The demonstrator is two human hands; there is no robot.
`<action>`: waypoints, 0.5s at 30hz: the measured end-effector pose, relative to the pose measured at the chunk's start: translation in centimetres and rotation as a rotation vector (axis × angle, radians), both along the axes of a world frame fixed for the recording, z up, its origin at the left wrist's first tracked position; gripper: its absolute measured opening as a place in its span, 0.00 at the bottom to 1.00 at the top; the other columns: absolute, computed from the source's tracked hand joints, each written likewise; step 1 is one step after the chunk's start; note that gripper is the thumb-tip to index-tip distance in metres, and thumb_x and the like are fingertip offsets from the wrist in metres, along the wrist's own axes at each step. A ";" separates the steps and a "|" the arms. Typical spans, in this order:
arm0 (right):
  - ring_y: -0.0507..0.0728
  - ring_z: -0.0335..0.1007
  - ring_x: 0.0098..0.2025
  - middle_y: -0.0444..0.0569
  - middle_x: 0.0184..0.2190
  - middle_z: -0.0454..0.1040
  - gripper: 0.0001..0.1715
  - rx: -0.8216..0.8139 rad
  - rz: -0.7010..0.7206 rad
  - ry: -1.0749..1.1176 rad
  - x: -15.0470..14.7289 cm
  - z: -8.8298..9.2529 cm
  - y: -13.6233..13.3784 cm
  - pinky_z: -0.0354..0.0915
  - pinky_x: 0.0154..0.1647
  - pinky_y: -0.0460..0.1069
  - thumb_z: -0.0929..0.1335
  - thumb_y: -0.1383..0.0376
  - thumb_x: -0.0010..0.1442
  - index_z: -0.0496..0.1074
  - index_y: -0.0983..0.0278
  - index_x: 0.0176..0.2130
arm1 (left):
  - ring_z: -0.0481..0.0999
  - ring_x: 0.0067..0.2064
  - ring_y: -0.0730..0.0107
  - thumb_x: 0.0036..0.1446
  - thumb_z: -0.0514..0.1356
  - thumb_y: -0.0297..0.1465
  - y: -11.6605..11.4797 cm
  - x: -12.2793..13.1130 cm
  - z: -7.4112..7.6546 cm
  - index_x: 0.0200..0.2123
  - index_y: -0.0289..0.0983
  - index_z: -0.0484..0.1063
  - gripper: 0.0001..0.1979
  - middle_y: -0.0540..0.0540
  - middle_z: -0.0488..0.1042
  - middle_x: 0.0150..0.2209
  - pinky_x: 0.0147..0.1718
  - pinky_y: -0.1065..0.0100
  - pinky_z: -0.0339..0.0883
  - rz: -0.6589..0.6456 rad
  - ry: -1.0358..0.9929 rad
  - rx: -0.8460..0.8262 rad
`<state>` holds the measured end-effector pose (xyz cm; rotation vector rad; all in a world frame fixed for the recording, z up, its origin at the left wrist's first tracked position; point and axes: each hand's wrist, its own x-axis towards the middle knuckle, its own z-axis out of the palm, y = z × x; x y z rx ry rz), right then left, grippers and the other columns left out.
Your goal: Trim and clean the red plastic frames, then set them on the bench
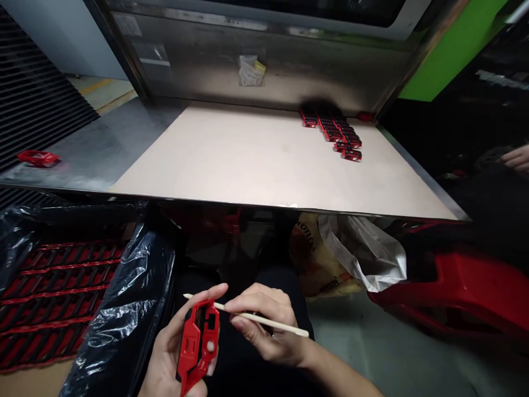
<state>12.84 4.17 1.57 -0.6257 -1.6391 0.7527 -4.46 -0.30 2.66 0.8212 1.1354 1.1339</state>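
Below the front edge of the worktop [231, 154], the left hand [167, 353] grips one red plastic part [197, 342], its fingers curled up around the part's edge and the part standing nearly upright in the palm. The right hand [268, 342] pinches one wooden stick [285, 326] between thumb and fingers, wrist angled in from the lower right, with the stick lying slantwise just across the top of the part; whether they touch is hard to tell. On the far right of the worktop sits a cluster of red-and-black parts [334, 132], about a dozen, though overlap prevents an exact count. One red knob [366, 116] lies just behind that cluster. One loose red piece [39, 158] lies on the metal ledge [82, 149] left of the worktop. Below the worktop on the left, a black plastic sheet [124, 298] partly covers stacked rows of red parts [53, 298]. Below it in the middle is one white-and-yellow bag [326, 259], and to the right one red plastic stool [467, 292]. Past the worktop's right side, another person's hand [516, 157] shows.
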 end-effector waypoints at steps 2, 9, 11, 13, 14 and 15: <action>0.51 0.73 0.28 0.47 0.28 0.79 0.12 0.001 -0.018 0.008 0.1 0.0 -0.1 0.69 0.30 0.43 0.66 0.61 0.72 0.77 0.65 0.45 | 0.67 0.19 0.73 0.25 0.78 0.56 -0.2 0.2 -0.1 0.51 0.56 0.80 0.43 0.52 0.78 0.26 0.18 0.70 0.61 0.016 -0.034 0.022; 0.52 0.74 0.25 0.45 0.24 0.77 0.14 -0.262 -0.048 0.196 0.6 -0.1 -0.2 0.71 0.28 0.46 0.67 0.58 0.71 0.77 0.64 0.40 | 0.69 0.22 0.77 0.27 0.79 0.54 0.3 1.0 0.0 0.48 0.57 0.82 0.39 0.45 0.79 0.58 0.20 0.70 0.65 0.033 -0.143 0.053; 0.50 0.71 0.23 0.44 0.24 0.76 0.13 -0.355 -0.102 0.289 0.9 -0.1 -0.1 0.67 0.25 0.44 0.67 0.58 0.71 0.76 0.63 0.39 | 0.70 0.24 0.76 0.28 0.79 0.54 0.6 1.0 0.0 0.48 0.56 0.83 0.38 0.46 0.82 0.51 0.22 0.71 0.66 0.036 -0.178 0.055; 0.49 0.66 0.21 0.43 0.24 0.74 0.13 -0.412 -0.148 0.375 1.4 -0.1 0.1 0.61 0.21 0.42 0.67 0.57 0.71 0.75 0.62 0.40 | 0.70 0.24 0.76 0.28 0.79 0.54 0.9 0.8 -0.2 0.48 0.53 0.83 0.39 0.48 0.82 0.38 0.22 0.72 0.65 0.029 -0.193 0.036; 0.48 0.63 0.20 0.43 0.24 0.73 0.13 -0.443 -0.168 0.417 1.6 -0.1 0.2 0.58 0.19 0.42 0.67 0.56 0.71 0.74 0.62 0.39 | 0.70 0.23 0.75 0.27 0.79 0.54 1.0 0.7 -0.3 0.49 0.52 0.82 0.40 0.50 0.79 0.32 0.23 0.73 0.65 0.020 -0.192 0.022; 0.48 0.60 0.19 0.42 0.23 0.71 0.14 -0.472 -0.184 0.459 1.8 0.0 0.4 0.54 0.17 0.41 0.67 0.55 0.71 0.73 0.62 0.37 | 0.70 0.23 0.75 0.27 0.79 0.53 1.0 0.6 -0.4 0.50 0.51 0.82 0.41 0.51 0.77 0.28 0.23 0.73 0.65 0.014 -0.183 0.010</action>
